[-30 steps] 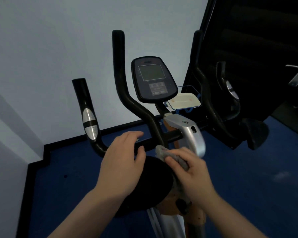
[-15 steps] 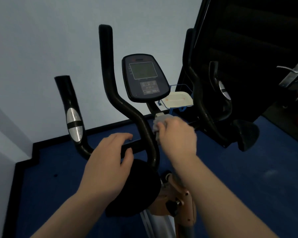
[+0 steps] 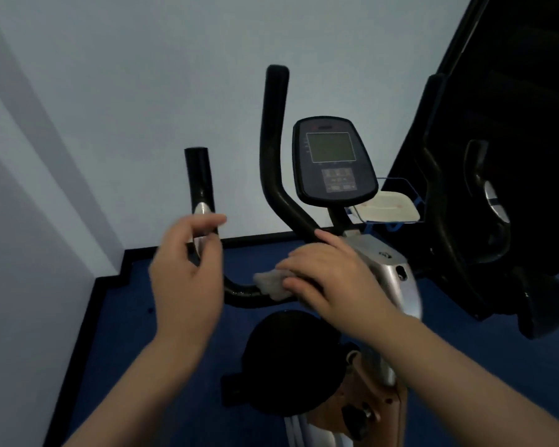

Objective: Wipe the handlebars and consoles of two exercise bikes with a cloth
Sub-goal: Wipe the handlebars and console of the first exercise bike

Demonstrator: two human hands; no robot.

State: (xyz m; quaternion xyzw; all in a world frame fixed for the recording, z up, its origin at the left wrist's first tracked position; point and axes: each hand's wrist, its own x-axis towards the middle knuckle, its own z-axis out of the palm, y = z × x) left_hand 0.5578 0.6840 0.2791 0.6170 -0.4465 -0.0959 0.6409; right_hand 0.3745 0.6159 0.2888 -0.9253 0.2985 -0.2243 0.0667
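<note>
An exercise bike stands in front of me with black handlebars (image 3: 273, 162) and a dark console (image 3: 333, 162) with a grey screen. My right hand (image 3: 326, 279) presses a grey cloth (image 3: 271, 283) onto the lower crossbar of the handlebars, just left of the silver stem (image 3: 388, 269). My left hand (image 3: 188, 279) hovers off the bar with its fingers loosely curled and holds nothing; it partly hides the left grip (image 3: 200, 185) with its silver sensor.
The black saddle (image 3: 288, 359) lies below my hands. A blue wire holder with a white tray (image 3: 388, 209) sits behind the console. A dark machine (image 3: 497, 156) fills the right side. White walls meet at the left above the blue floor (image 3: 126, 317).
My left hand has let go of the crossbar and lifted off it. My right hand has carried the cloth from the stem down and left onto the crossbar. The view has shifted left.
</note>
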